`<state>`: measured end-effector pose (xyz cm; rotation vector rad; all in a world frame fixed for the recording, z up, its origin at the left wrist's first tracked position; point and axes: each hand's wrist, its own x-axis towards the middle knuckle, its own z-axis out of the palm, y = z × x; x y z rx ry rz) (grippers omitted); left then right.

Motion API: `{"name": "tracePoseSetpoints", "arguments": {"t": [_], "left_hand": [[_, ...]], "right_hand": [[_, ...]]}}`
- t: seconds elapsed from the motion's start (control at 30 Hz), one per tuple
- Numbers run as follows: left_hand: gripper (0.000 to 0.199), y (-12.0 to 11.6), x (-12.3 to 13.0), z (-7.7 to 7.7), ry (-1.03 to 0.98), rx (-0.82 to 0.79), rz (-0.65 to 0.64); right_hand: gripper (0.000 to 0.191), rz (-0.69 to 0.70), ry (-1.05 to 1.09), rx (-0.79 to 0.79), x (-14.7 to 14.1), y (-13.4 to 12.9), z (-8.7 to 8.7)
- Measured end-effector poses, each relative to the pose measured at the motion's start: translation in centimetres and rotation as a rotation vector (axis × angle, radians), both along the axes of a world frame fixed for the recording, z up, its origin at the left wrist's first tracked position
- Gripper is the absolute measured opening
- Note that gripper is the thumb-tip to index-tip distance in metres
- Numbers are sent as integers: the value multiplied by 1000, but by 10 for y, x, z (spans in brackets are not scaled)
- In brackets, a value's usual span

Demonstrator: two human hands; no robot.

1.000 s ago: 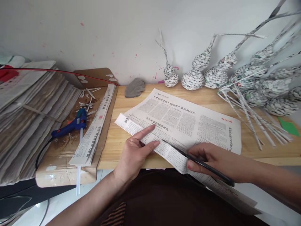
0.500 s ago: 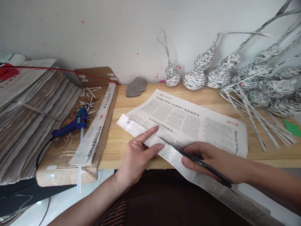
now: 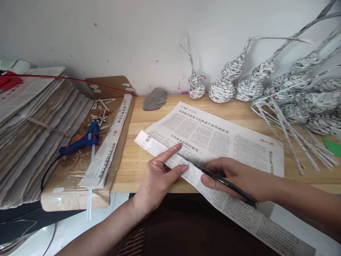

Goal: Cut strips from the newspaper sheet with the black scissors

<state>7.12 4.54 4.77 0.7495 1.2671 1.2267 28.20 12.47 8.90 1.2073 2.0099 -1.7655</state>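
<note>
My right hand (image 3: 234, 179) grips a pair of black-handled scissors (image 3: 221, 179), with the blades lying along a cut in a newspaper sheet (image 3: 221, 133). A long newspaper strip (image 3: 239, 202) hangs from the cut, over the table's front edge and in front of my lap. Its far left end is still joined to the sheet. My left hand (image 3: 160, 176) holds the newspaper at the left of the cut, index finger and thumb stretched on top of it on either side of the blade tips. Its other fingers are hidden underneath.
At the left, a blue glue gun (image 3: 82, 140) and cut newspaper strips (image 3: 106, 160) lie on cardboard (image 3: 64, 199) beside a tall newspaper stack (image 3: 39, 131). Woven paper gourds (image 3: 222, 90) and rolled paper sticks (image 3: 289, 131) occupy the back right. A grey cloth (image 3: 154, 99) lies near the wall.
The scissors and my right hand have moved slightly left along the cut, toward my left hand. The hanging strip has swung a little; my left hand keeps its hold.
</note>
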Motion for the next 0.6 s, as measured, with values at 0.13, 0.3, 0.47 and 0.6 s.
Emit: {"name": "tracePoseSetpoints", "arguments": {"t": [0.13, 0.3, 0.47, 0.6], "left_hand": [[58, 1, 0, 2, 17, 3, 37], [59, 1, 1, -2, -6, -2, 38], [60, 3, -4, -6, -51, 10, 23], [54, 9, -18, -7, -35, 43, 112]], "right_hand": [[48, -9, -7, -11, -3, 2, -1], [47, -26, -6, -12, -1, 2, -4], [43, 2, -20, 7, 3, 5, -6], [44, 11, -29, 42, 7, 9, -7]]}}
